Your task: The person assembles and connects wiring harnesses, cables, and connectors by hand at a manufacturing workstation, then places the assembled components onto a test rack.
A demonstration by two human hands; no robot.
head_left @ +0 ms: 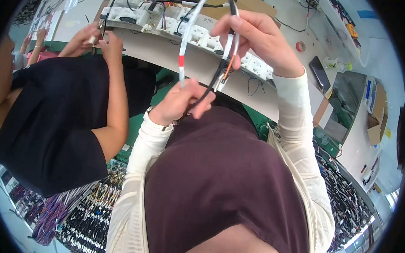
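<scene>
A cable bundle loops up between my two hands, wrapped in white with a red band low on its left side. Black, white and orange wires run along its right side. My right hand pinches the bundle there, thumb and fingers closed around it. Lower and to the left, my left hand has its fingers curled round the white end and a black cable. A small connector or bare end hangs just right of the left hand.
White connector boards with attached wires line the table. At left sits a co-worker in black, whose hands hold a small part. Red tape and a dark phone lie at right. Bundled cables lie behind.
</scene>
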